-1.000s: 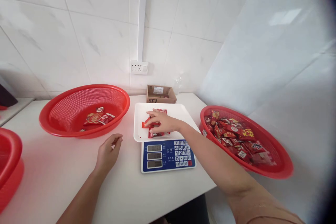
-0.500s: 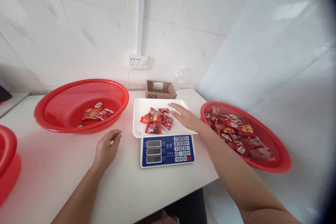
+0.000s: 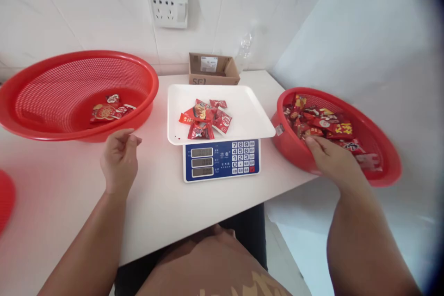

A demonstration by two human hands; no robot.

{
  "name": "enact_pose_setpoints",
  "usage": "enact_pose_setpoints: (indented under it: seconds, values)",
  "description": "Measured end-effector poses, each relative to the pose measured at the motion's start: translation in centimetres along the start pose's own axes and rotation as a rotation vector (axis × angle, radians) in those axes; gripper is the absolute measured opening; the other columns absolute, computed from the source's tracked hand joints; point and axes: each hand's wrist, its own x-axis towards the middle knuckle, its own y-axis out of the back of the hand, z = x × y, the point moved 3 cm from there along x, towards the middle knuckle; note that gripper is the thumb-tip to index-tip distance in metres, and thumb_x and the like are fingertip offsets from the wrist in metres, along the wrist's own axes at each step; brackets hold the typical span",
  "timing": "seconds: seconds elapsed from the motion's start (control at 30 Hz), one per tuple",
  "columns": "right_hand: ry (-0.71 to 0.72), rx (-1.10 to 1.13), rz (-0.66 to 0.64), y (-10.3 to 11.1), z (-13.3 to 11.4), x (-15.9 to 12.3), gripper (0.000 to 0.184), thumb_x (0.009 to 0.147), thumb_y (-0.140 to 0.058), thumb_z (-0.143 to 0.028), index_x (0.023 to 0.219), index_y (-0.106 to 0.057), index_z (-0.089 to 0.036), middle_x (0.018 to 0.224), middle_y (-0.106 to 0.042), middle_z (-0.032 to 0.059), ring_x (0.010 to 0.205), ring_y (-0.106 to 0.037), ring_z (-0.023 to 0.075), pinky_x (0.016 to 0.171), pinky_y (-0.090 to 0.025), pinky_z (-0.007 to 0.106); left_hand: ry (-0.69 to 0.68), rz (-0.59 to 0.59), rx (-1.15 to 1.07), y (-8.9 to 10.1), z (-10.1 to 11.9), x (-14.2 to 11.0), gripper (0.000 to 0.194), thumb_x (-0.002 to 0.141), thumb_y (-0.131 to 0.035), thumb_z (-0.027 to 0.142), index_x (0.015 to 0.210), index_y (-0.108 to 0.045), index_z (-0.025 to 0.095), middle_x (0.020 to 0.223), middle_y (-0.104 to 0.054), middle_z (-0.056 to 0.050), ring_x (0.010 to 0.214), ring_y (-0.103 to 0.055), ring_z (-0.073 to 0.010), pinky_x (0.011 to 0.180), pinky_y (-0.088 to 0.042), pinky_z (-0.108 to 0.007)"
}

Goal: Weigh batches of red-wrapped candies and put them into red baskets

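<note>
My left hand (image 3: 120, 159) rests on the white table with its fingers loosely curled and nothing in them, just in front of the large red basket (image 3: 41, 133). That basket holds a few red sweet packets (image 3: 107, 111). My right hand (image 3: 331, 159) reaches over the near rim of the right red basket (image 3: 390, 171), fingers stretched onto the heap of red sweet packets (image 3: 326, 120). Between the baskets stands a blue-fronted scale (image 3: 222, 159). Its white tray (image 3: 256, 120) carries a small pile of red packets (image 3: 204, 118).
A small open cardboard box (image 3: 213, 69) sits against the tiled wall behind the scale, with a clear plastic item (image 3: 244, 48) beside it and a wall socket (image 3: 169, 8) above. Part of another red basket (image 3: 5, 194) shows at the left edge. The right basket overhangs the table's right edge.
My right hand left the packets on the scale tray and swung right into the right basket. The view tilted down and nearer. My left hand stayed put.
</note>
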Motion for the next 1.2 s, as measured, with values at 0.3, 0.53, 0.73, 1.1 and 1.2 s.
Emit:
enact_pose_setpoints:
  seconds: [0.3,0.53,0.73,1.1,1.2]
  values:
    - [-0.075,-0.002,-0.012,-0.3,-0.4,-0.1,0.044,0.086,-0.034,-0.047,0.106,-0.063,-0.022,0.097,-0.067,0.0118,0.089,-0.058,0.027,0.072,-0.04,0.034,0.01,-0.053,0.042,-0.6,0.8,-0.3,0.019,0.081,-0.053,0.023,0.098,-0.057,0.014,0.073,-0.061,-0.001,0.07,-0.06,-0.0075,0.073,-0.049,-0.023]
    - [-0.079,-0.018,0.011,-0.4,0.0,0.0,0.042,0.085,-0.035,-0.047,0.103,-0.064,-0.023,0.092,-0.068,0.0103,0.086,-0.058,0.0265,0.069,-0.039,0.032,-0.006,-0.068,0.093,-0.8,0.4,-0.4,0.021,0.081,-0.054,0.026,0.098,-0.059,0.015,0.074,-0.062,-0.001,0.071,-0.062,-0.0087,0.07,-0.048,-0.023]
    - [-0.08,-0.005,0.018,-0.3,-0.2,-0.2,0.042,0.084,-0.035,-0.047,0.104,-0.063,-0.022,0.094,-0.068,0.0105,0.087,-0.058,0.0263,0.069,-0.039,0.032,-0.01,-0.091,0.116,-1.0,0.3,-0.4,0.021,0.081,-0.053,0.026,0.098,-0.059,0.016,0.073,-0.062,-0.001,0.07,-0.062,-0.0087,0.068,-0.048,-0.022]
    - [-0.068,0.038,0.096,0.0,-0.6,-0.3,0.041,0.084,-0.041,-0.045,0.11,-0.062,-0.022,0.099,-0.068,0.0106,0.091,-0.061,0.0285,0.075,-0.044,0.037,0.075,-0.117,0.184,-0.7,-0.4,-0.2,0.024,0.079,-0.053,0.036,0.098,-0.059,0.022,0.077,-0.064,-0.001,0.076,-0.063,-0.014,0.074,-0.049,-0.03]
    - [0.096,0.194,0.313,0.6,-2.8,-0.8,0.036,0.083,-0.046,-0.038,0.111,-0.062,-0.02,0.107,-0.066,0.0088,0.099,-0.06,0.025,0.085,-0.044,0.036,0.09,-0.126,0.178,-0.6,-1.1,-0.1,0.027,0.078,-0.052,0.04,0.098,-0.059,0.023,0.078,-0.065,-0.001,0.078,-0.064,-0.0155,0.076,-0.049,-0.031]
